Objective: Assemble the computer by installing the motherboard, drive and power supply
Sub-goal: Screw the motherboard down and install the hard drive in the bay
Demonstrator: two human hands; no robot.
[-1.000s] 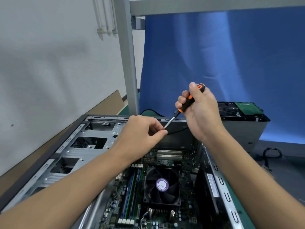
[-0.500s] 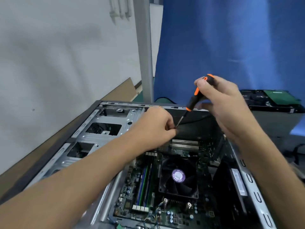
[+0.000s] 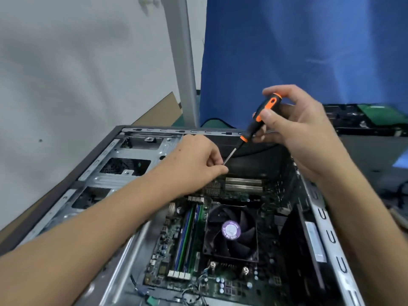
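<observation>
An open computer case (image 3: 103,155) lies on its side in front of me. The green motherboard (image 3: 176,244) sits inside it, with a black cooler fan (image 3: 230,230) and memory sticks. My right hand (image 3: 302,133) grips a black and orange screwdriver (image 3: 259,119), tilted down to the left. My left hand (image 3: 196,164) pinches the screwdriver's metal tip over the case's far end; whether a screw is between the fingers is hidden. A hard drive (image 3: 375,111) with a green board lies on a black box at the far right.
A grey metal post (image 3: 183,69) stands behind the case, in front of a blue cloth (image 3: 298,51). A white wall (image 3: 66,62) and a cardboard sheet (image 3: 163,111) run along the left. Black cables (image 3: 401,195) lie on the bench at right.
The view has dipped and shifted, so the case looks nearer. Both hands stay together at the screwdriver's tip; my right hand has loosened toward a fingertip hold on the handle.
</observation>
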